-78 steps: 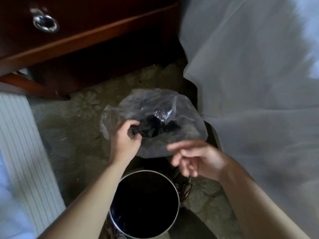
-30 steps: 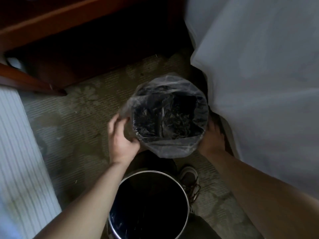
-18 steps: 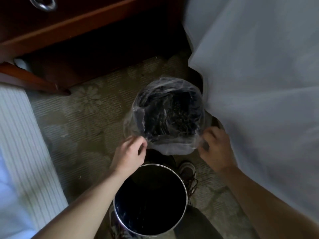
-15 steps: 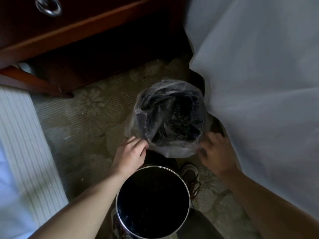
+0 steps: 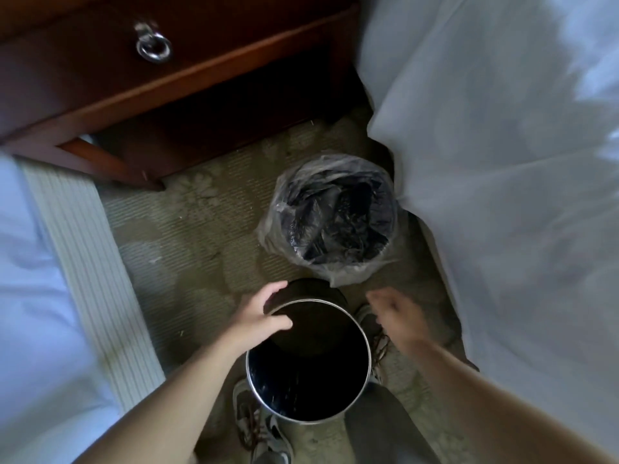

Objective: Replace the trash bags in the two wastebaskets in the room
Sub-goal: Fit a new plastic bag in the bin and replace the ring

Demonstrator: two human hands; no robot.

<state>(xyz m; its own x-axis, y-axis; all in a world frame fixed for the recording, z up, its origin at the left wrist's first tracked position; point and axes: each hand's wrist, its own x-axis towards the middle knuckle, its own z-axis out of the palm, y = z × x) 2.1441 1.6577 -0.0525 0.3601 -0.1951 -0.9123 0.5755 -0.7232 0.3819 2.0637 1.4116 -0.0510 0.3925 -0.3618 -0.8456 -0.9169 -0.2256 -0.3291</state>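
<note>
From the head view, the bare bin (image 5: pixel 308 361) stands upright between the person's feet, mouth facing up, with the bagged bin (image 5: pixel 331 219) just beyond it by the curtain (image 5: pixel 502 162). The left hand (image 5: pixel 259 316) curls over the bare bin's far-left rim, touching it. The right hand (image 5: pixel 398 318), blurred and loosely spread, hovers empty off the right rim; the left is nearer.

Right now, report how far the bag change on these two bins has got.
Done: the far wastebasket by the curtain wears a clear trash bag folded over its rim. In hand: the left hand curls over the rim of the near steel bin, which shows no liner; the blurred right hand is empty. Left: lining that bin. No spare bag is visible.
</note>
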